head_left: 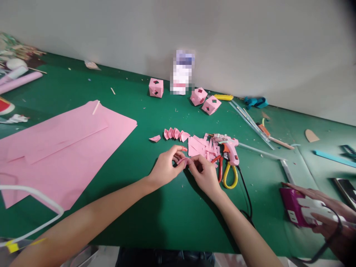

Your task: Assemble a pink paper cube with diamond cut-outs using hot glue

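My left hand (168,163) and my right hand (204,172) meet low over the green table, both pinching one small pink paper piece (183,161) between thumbs and fingers. Just beyond them lies a row of folded pink paper pieces (175,134), with a single one (155,138) off to its left. Cut pink paper strips (204,146) are piled beyond my right hand. Against the pile rests a pink glue gun (230,150) with a clear glue stick in its back. Scissors with red and yellow handles (230,177) lie partly under the glue gun.
Large pink paper sheets (72,159) cover the left side of the table. Pink paper cubes (156,88) stand near the wall by a blurred upright rectangle (183,72). Glue sticks (251,124) lie at right. Another person's hand (330,207) touches a magenta power strip (294,205).
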The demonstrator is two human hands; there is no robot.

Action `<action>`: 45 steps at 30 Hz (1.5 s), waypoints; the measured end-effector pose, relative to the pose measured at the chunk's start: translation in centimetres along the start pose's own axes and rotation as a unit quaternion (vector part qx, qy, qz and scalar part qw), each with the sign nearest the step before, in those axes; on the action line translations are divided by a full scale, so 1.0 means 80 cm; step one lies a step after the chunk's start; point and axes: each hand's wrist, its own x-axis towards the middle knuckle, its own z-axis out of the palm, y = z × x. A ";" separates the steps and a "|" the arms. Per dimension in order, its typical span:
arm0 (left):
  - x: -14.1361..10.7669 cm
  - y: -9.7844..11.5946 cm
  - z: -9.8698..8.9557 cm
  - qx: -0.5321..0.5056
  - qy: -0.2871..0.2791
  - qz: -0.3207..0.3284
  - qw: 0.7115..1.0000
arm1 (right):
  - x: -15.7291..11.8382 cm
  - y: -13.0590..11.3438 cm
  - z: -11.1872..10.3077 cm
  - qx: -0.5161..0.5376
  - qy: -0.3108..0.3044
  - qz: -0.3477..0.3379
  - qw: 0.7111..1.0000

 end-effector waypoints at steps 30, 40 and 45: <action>0.011 -0.008 -0.003 -0.118 0.103 -0.073 0.985 | 0.013 0.031 -0.102 -0.262 0.293 0.050 0.918; 0.012 -0.008 -0.010 -0.134 0.117 -0.074 0.981 | 0.016 0.069 -0.103 -0.357 0.137 0.166 0.909; 0.017 -0.011 -0.019 -0.141 0.141 -0.069 0.978 | 0.020 0.054 -0.106 -0.275 0.188 0.202 0.921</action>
